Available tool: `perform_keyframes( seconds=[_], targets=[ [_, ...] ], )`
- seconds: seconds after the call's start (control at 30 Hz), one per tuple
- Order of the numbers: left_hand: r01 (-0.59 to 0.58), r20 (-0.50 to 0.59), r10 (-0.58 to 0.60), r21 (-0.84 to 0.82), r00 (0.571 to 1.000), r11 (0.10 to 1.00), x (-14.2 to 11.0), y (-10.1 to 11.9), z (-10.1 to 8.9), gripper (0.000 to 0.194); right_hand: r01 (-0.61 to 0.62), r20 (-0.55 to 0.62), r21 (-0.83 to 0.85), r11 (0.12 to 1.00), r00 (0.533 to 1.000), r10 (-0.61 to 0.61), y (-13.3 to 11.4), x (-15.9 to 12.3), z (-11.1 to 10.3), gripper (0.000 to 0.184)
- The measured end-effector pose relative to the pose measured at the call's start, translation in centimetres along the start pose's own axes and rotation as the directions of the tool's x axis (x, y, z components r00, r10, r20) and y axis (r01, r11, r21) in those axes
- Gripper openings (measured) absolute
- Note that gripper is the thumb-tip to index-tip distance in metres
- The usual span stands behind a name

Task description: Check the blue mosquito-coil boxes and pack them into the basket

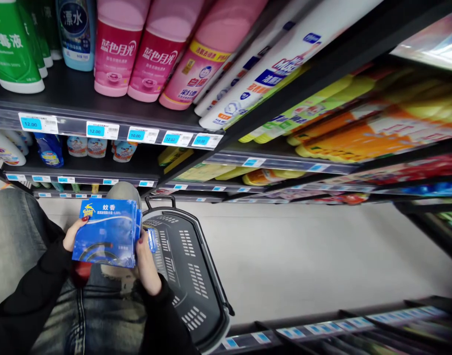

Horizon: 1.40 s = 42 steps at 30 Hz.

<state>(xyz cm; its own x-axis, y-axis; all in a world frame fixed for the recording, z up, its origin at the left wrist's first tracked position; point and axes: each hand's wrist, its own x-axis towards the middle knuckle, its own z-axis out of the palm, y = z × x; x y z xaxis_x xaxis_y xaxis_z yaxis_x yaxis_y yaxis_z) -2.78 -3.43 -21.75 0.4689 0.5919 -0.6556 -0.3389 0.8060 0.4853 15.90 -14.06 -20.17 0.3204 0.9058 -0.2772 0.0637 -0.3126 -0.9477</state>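
Observation:
A stack of flat blue mosquito coil boxes [105, 234] is held between my two hands above my knees. My left hand [74, 234] grips the left edge, its thumb lying on the front face. On the other side my right hand [146, 261] is closed round the right edge; some of its fingers are hidden behind the boxes. Beside my right hand stands a dark grey shopping basket [198, 236] on the floor. Another small blue package [152, 240] shows just past that hand, over the basket's left part.
Ahead rises a shelf unit [78, 101] with pink bottles [117, 54], green bottles [17, 54] and a leaning white bottle [244, 93]. Shelves with orange packs [359, 133] run off to the right. Pale floor [303, 251] lies between these and another low shelf [322, 328].

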Motion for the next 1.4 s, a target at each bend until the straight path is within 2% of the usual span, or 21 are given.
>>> perform_keyframes(
  seconds=[0.1, 0.2, 0.27, 0.33, 0.43, 0.53, 0.6, 0.7, 0.77, 0.87, 1.0, 1.07, 1.1, 1.17, 1.27, 1.33, 1.4],
  targets=[
    [0.078, 0.007, -0.078, -0.026, 0.997, 0.997, 0.2, -0.8, -0.1, 0.058, -0.025, 0.037, -0.082, 0.996, 0.999, 0.028, -0.6, -0.4, -0.7, 0.079],
    [0.107, 0.082, -0.101, -0.068, 0.991, 0.992, 0.2, -1.4, 0.1, 0.08, -0.104, 0.017, -0.127, 0.986, 0.994, 0.107, -1.4, -0.5, -1.1, 0.092],
    [0.111, 0.139, -0.099, -0.086, 0.985, 0.99, 0.1, -1.5, 0.5, 0.095, -0.121, 0.01, -0.113, 0.986, 0.992, 0.123, -2.0, -0.5, -1.0, 0.087],
    [0.118, 0.186, -0.099, -0.095, 0.978, 0.988, 0.0, -1.4, 1.1, 0.102, -0.111, 0.007, -0.078, 0.991, 0.994, 0.112, -2.4, -0.5, -1.0, 0.073],
    [0.057, 0.171, -0.043, -0.079, 0.984, 0.995, 0.0, -1.2, 1.8, 0.09, -0.123, 0.024, 0.014, 0.992, 0.992, 0.123, -2.8, -0.7, -1.0, 0.059],
    [-0.079, 0.068, 0.08, -0.023, 0.994, 0.997, 0.6, -1.3, 1.7, 0.074, -0.149, -0.011, 0.066, 0.987, 0.989, 0.15, -3.1, -1.0, -1.3, 0.052],
    [-0.191, 0.001, 0.191, 0.029, 0.982, 0.981, 1.1, -1.5, 1.3, 0.064, -0.157, -0.061, 0.049, 0.986, 0.985, 0.16, -3.5, -1.1, -1.8, 0.048],
    [-0.3, -0.044, 0.307, 0.121, 0.951, 0.946, 1.4, -1.5, 1.0, 0.049, -0.21, -0.047, 0.075, 0.975, 0.976, 0.214, -4.3, -1.4, -2.7, 0.043],
    [-0.299, -0.057, 0.311, 0.159, 0.949, 0.941, 1.3, -1.4, 1.1, 0.046, -0.257, -0.045, 0.14, 0.956, 0.963, 0.265, -4.7, -1.7, -3.7, 0.041],
    [-0.271, -0.083, 0.288, 0.176, 0.954, 0.946, 0.9, -1.0, 1.5, 0.049, -0.301, -0.125, 0.256, 0.919, 0.932, 0.34, -4.9, -1.9, -5.8, 0.036],
    [-0.255, -0.076, 0.271, 0.175, 0.96, 0.951, 0.7, -0.8, 1.6, 0.051, -0.292, -0.309, 0.318, 0.902, 0.868, 0.39, -3.8, -1.4, -8.4, 0.032],
    [-0.25, -0.078, 0.265, 0.17, 0.961, 0.953, 0.8, -0.8, 1.6, 0.052, -0.263, -0.328, 0.359, 0.895, 0.862, 0.385, -3.0, -0.9, -9.1, 0.035],
    [-0.248, -0.084, 0.265, 0.168, 0.961, 0.954, 0.9, -0.8, 1.5, 0.053, -0.248, -0.287, 0.414, 0.876, 0.877, 0.385, -2.6, -0.7, -9.2, 0.038],
    [-0.249, -0.091, 0.266, 0.168, 0.96, 0.954, 1.0, -0.9, 1.5, 0.052, -0.244, -0.132, 0.549, 0.799, 0.919, 0.371, -1.9, -0.5, -8.9, 0.039],
    [-0.257, -0.108, 0.278, 0.175, 0.955, 0.95, 1.2, -0.9, 1.3, 0.049, -0.292, 0.095, 0.663, 0.689, 0.946, 0.309, -1.1, -0.6, -7.2, 0.033],
    [-0.242, -0.118, 0.264, 0.171, 0.957, 0.955, 1.4, -1.0, 1.2, 0.048, -0.284, 0.209, 0.755, 0.591, 0.958, 0.195, -0.9, -0.7, -5.7, 0.032],
    [-0.218, -0.13, 0.239, 0.158, 0.962, 0.963, 1.6, -1.1, 0.9, 0.05, -0.269, 0.279, 0.872, 0.41, 0.96, 0.038, -1.0, -0.6, -4.3, 0.032]
  ],
)
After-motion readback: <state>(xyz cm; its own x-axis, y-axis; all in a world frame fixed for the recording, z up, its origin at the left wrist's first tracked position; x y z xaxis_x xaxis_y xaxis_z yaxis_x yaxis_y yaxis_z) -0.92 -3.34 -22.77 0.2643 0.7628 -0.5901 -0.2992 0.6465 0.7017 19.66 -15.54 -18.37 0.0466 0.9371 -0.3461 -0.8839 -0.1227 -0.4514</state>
